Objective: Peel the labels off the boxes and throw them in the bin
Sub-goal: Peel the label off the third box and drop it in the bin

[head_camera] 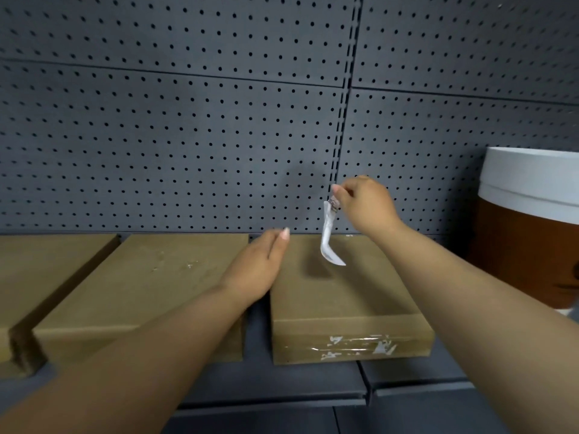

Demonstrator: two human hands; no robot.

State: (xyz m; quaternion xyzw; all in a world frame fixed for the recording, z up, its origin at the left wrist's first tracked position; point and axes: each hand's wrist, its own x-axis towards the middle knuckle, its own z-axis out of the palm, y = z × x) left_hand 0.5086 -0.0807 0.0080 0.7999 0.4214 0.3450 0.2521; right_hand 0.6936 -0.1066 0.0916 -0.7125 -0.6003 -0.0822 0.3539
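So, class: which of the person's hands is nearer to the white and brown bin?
Right. The right hand, pinching a peeled label, hovers left of the bin; the left hand lies farther left, at the box's edge.

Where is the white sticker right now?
The white label dangles from the right hand, pinched at its top, above the far end of the right-most box, in front of the pegboard.

Head view, downward onto shelf

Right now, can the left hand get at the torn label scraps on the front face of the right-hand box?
Probably yes. The left hand is open and holds nothing, and nothing covers the scraps on that box.
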